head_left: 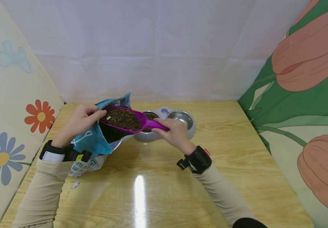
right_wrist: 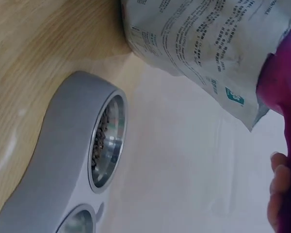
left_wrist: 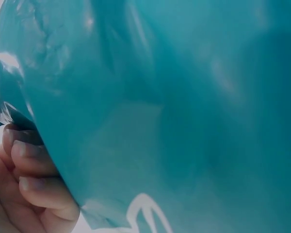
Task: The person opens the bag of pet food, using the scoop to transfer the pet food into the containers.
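Note:
My right hand [head_left: 175,131] grips the handle of a purple scoop [head_left: 143,120], which is heaped with brown kibble [head_left: 124,119]. The scoop's front lies inside the mouth of a blue and white pet food bag [head_left: 88,139]. With curled fingers and thumb, my left hand [head_left: 79,122] pinches the bag's rim at its left side. In the left wrist view the blue bag [left_wrist: 160,121] fills most of the frame, the fingers [left_wrist: 43,194] at its edge. More kibble shows dark in the bag under the scoop.
Behind the scoop stands a grey double bowl stand [head_left: 191,131]. Its left steel bowl [right_wrist: 117,145] holds some kibble; its right steel bowl [head_left: 182,117] shows bare metal. A white scrap [head_left: 75,185] lies on the wooden table [head_left: 164,190]. A white sheet [head_left: 152,63] hangs behind.

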Motion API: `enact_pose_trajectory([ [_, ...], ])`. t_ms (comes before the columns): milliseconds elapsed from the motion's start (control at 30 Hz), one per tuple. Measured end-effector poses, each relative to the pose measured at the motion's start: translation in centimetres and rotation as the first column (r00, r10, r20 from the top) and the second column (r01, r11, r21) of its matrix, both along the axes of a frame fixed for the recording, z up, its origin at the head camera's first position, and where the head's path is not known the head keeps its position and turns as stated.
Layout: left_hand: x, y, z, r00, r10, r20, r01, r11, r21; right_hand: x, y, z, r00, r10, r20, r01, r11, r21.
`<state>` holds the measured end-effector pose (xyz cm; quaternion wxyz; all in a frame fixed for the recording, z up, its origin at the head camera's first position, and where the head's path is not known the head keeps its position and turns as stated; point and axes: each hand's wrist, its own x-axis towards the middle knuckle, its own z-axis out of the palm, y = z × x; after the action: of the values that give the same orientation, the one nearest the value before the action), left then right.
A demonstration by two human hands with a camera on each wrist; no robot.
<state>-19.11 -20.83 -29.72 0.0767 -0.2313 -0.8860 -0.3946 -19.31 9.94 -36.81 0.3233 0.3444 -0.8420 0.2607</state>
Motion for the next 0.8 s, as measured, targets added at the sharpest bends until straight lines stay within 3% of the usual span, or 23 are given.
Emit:
enact_pose_trajectory([
  [267,-0.1,0.0,0.0,1.0,-0.001,-0.001,0.001,1.0,0.005,0.4,1.8,0.9,0.998,-0.016,-0.06,0.014,0.999,-0.041],
  [500,-0.2,0.0,0.0,1.0,0.008,0.007,-0.008,1.0,0.003,0.9,3.9,1.6,0.999,-0.009,-0.045,0.006,0.998,-0.057],
  [800,-0.1,0.0,0.0,1.0,-0.004,0.003,0.004,1.0,0.008,1.3,7.7,1.5,0.998,-0.07,-0.006,0.069,0.996,-0.059],
])
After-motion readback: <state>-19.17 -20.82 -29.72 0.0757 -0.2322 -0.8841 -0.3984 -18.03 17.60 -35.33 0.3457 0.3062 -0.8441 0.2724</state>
